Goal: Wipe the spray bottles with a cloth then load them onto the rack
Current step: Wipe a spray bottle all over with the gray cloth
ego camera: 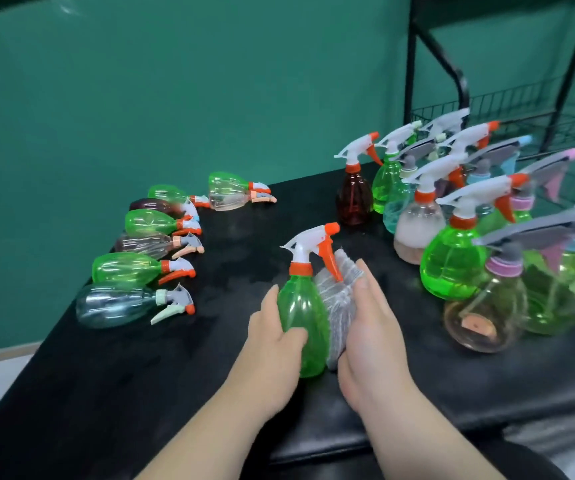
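A green spray bottle with a white and orange trigger head stands tilted slightly above the black table. My left hand grips its left side, thumb across the front. My right hand presses a grey cloth flat against the bottle's right side. Several bottles lie on their sides in a row at the left. Several more stand upright in a cluster at the right. The black wire rack stands behind that cluster at the far right.
A green wall runs behind the table. The table's front edge lies just below my wrists, with pale floor at the lower left and lower right. A dark red bottle stands at the cluster's left edge, nearest my hands.
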